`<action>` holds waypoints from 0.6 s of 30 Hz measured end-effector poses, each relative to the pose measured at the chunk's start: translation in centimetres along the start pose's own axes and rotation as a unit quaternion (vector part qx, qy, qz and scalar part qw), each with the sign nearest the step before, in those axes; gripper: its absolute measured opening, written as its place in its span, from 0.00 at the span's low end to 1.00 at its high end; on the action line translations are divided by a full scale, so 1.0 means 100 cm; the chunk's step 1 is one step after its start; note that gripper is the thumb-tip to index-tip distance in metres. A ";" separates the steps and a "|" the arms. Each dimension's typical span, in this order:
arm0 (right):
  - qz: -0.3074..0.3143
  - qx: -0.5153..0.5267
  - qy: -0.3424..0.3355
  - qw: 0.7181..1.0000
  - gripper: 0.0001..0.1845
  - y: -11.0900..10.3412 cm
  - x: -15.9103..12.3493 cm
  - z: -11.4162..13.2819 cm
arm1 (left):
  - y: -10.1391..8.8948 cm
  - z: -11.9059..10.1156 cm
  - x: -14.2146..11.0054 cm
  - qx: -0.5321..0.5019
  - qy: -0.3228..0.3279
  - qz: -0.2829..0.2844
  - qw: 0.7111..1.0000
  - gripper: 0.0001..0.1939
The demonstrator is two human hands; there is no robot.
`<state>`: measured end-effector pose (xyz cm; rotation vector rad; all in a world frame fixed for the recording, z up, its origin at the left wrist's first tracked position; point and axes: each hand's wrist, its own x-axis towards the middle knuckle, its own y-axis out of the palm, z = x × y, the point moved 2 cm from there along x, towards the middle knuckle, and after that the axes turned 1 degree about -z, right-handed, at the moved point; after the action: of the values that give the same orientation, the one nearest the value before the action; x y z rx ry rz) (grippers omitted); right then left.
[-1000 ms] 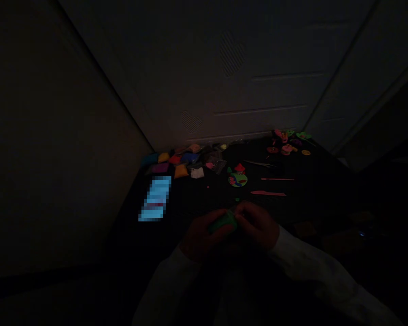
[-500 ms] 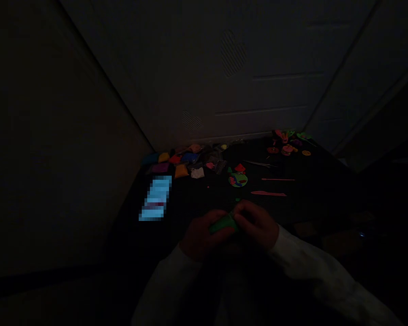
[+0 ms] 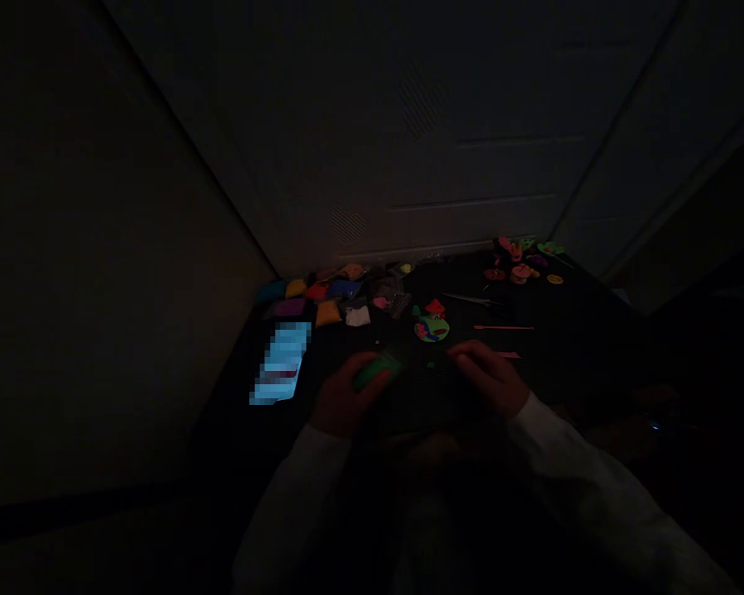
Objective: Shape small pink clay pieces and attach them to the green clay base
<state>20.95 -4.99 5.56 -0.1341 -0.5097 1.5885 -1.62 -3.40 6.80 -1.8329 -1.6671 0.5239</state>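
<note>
The scene is very dark. My left hand is closed around a green lump of clay over a dark table. My right hand has come away from the lump and hovers to its right, fingers curled, near a pink flat tool; whether it holds a small bit I cannot make out. Just beyond the hands lies a round green clay figure with red parts.
Several coloured clay packets lie at the table's back left. A lit, blurred screen lies at the left. A thin pink stick and several small clay shapes are at the back right, before a pale panelled door.
The two hands were together on the green lump; now they have parted. The left hand carried the lump left and away from me, and the right hand moved right towards the pink tool.
</note>
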 end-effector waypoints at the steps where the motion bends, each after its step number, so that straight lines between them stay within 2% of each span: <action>1: -0.025 -0.018 0.026 0.999 0.14 -0.008 0.002 -0.009 | -0.006 0.008 0.008 0.021 -0.017 -0.047 0.999 0.20; 2: -0.049 -0.035 0.042 0.997 0.15 -0.015 0.003 -0.017 | -0.011 0.015 0.016 0.041 -0.028 -0.089 0.995 0.20; 3: -0.048 -0.055 0.044 0.996 0.15 -0.018 0.004 -0.024 | -0.016 0.022 0.024 0.062 -0.032 -0.132 0.989 0.20; 4: -0.036 -0.077 0.038 0.996 0.14 -0.019 0.005 -0.029 | -0.020 0.027 0.032 0.087 -0.029 -0.162 0.983 0.20; 7: 0.040 -0.149 -0.014 0.988 0.14 -0.007 0.010 -0.032 | -0.027 0.035 0.056 0.144 0.017 -0.199 0.969 0.21; 9: 0.075 -0.207 -0.037 0.975 0.16 0.007 0.014 -0.028 | -0.027 0.033 0.071 0.180 0.065 -0.197 0.962 0.20; 11: 0.083 -0.275 -0.042 0.957 0.18 0.019 0.020 -0.022 | -0.028 0.030 0.085 0.215 0.094 -0.198 0.952 0.20; 14: 0.083 -0.341 -0.048 0.935 0.16 0.029 0.025 -0.015 | -0.026 0.024 0.104 0.265 0.105 -0.189 0.940 0.20; 18: 0.090 -0.355 -0.049 0.929 0.13 0.033 0.027 -0.012 | -0.020 0.020 0.128 0.276 0.096 -0.163 0.942 0.19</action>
<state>18.12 -2.09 3.74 -0.6666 -1.1649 1.5249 -2.76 9.59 7.97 -1.1382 -1.4597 0.5737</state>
